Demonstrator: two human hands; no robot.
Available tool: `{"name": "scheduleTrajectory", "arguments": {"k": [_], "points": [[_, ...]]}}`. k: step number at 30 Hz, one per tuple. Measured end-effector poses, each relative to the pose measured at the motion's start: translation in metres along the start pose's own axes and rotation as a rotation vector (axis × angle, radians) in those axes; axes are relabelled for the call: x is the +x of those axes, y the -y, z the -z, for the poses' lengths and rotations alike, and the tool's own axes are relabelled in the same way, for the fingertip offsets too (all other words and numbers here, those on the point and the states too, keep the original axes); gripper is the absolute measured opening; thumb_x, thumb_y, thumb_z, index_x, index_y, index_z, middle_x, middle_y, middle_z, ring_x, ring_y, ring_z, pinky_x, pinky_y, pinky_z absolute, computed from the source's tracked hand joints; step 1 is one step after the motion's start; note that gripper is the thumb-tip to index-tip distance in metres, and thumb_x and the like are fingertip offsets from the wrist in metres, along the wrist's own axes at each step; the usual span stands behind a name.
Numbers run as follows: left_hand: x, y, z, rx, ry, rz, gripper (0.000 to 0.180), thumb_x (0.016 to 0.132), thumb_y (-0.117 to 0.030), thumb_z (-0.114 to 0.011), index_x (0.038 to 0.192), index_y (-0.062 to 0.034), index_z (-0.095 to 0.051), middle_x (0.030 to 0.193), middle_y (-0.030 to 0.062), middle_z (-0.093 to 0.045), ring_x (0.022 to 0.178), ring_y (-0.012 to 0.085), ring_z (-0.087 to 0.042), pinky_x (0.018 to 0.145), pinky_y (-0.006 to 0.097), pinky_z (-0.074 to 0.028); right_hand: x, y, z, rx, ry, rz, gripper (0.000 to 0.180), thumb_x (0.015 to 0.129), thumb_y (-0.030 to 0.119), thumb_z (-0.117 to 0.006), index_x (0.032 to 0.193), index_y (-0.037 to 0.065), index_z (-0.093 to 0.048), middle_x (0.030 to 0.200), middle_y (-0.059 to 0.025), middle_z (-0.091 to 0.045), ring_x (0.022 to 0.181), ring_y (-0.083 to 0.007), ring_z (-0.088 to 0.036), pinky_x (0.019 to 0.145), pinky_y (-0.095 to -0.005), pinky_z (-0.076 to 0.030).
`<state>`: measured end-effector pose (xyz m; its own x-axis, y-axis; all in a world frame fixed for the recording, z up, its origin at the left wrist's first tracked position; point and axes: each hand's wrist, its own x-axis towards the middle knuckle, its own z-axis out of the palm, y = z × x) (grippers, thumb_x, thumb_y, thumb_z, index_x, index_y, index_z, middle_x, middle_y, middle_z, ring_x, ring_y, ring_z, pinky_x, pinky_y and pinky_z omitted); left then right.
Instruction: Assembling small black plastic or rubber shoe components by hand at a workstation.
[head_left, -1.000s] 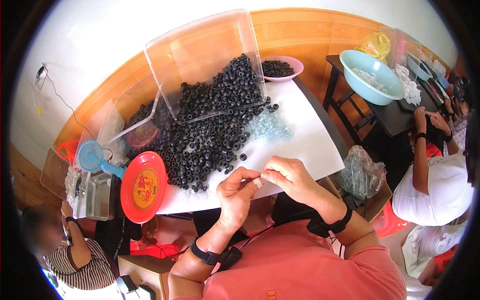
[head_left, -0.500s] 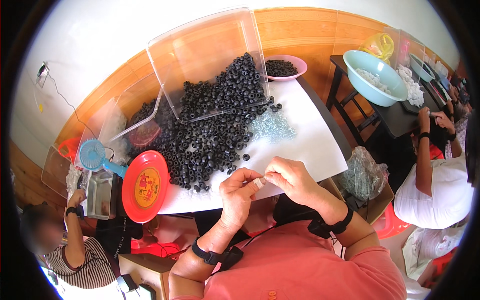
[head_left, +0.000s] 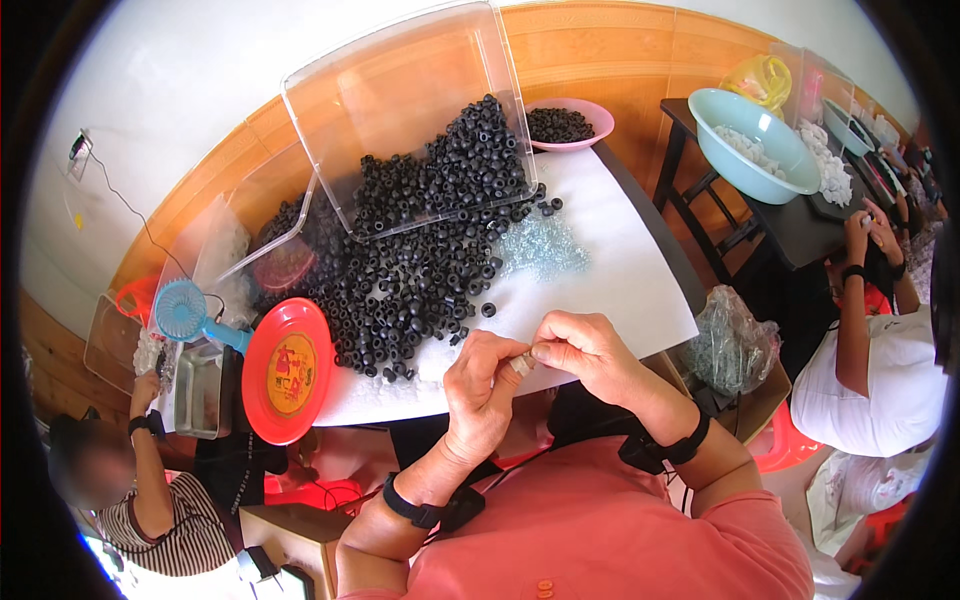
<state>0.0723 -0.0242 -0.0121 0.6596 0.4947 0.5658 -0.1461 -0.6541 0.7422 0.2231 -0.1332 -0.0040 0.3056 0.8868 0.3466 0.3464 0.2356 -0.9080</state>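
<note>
My left hand [head_left: 482, 388] and my right hand [head_left: 583, 347] meet over the near edge of the white table [head_left: 630, 270], fingertips pinched together on a small pale part [head_left: 522, 364]. Just beyond them lies a big heap of black rubber rings [head_left: 410, 270], spilling out of a tipped clear plastic bin [head_left: 400, 110]. A patch of small shiny clear pieces [head_left: 543, 248] lies to the right of the heap. Both wrists wear black bands.
A red plate [head_left: 287, 368] and a blue hand fan [head_left: 185, 312] lie at the table's left end. A pink bowl of black rings [head_left: 565, 125] stands at the back. A clear bag [head_left: 735, 345] hangs at the right. Other people work at left and right; a light-blue basin [head_left: 755, 140] stands at the far right.
My hands stay pinched together in nearly the same spot, with only small finger movements. The person at lower left has shifted an arm.
</note>
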Motion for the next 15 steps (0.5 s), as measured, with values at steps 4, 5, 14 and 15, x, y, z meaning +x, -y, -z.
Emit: {"name": "scheduleTrajectory", "arguments": {"k": [4, 5, 14, 15], "points": [[0.003, -0.017, -0.001, -0.332, 0.000, 0.557, 0.008, 0.088, -0.004, -0.070, 0.094, 0.0008, -0.066, 0.081, 0.0040, -0.065, 0.064, 0.0100, -0.056, 0.054, 0.022, -0.044, 0.002, 0.002, -0.002, -0.062, -0.004, -0.041, 0.014, 0.092, 0.013, -0.066, 0.087, 0.002, -0.058, 0.070, -0.0111, -0.057, 0.062, -0.0223, -0.056, 0.058, -0.0335, -0.044], [0.005, -0.017, -0.001, -0.329, 0.003, 0.558, 0.008, 0.088, -0.004, -0.070, 0.094, 0.0008, -0.066, 0.081, 0.0040, -0.065, 0.064, 0.0100, -0.056, 0.054, 0.022, -0.044, 0.003, -0.002, -0.005, -0.170, -0.058, 0.103, 0.013, 0.090, 0.011, -0.066, 0.086, 0.004, -0.057, 0.072, -0.0108, -0.057, 0.064, -0.0256, -0.057, 0.058, -0.0360, -0.044], [0.010, -0.010, 0.004, -0.600, -0.054, 0.749, 0.012, 0.091, -0.008, -0.067, 0.093, 0.0031, -0.066, 0.076, 0.0078, -0.066, 0.061, 0.0118, -0.057, 0.051, 0.023, -0.043, 0.011, -0.005, -0.006, -0.374, -0.130, 0.406, 0.014, 0.085, 0.005, -0.068, 0.088, 0.004, -0.055, 0.074, -0.0103, -0.056, 0.067, -0.0325, -0.055, 0.059, -0.0404, -0.043], [0.010, -0.010, 0.004, -0.604, -0.061, 0.756, 0.012, 0.092, -0.009, -0.067, 0.093, 0.0032, -0.066, 0.076, 0.0081, -0.066, 0.061, 0.0121, -0.057, 0.050, 0.024, -0.044, 0.012, -0.005, -0.005, -0.365, -0.128, 0.414, 0.015, 0.084, 0.005, -0.068, 0.088, 0.004, -0.054, 0.074, -0.0104, -0.056, 0.067, -0.0324, -0.056, 0.059, -0.0403, -0.043]]}}
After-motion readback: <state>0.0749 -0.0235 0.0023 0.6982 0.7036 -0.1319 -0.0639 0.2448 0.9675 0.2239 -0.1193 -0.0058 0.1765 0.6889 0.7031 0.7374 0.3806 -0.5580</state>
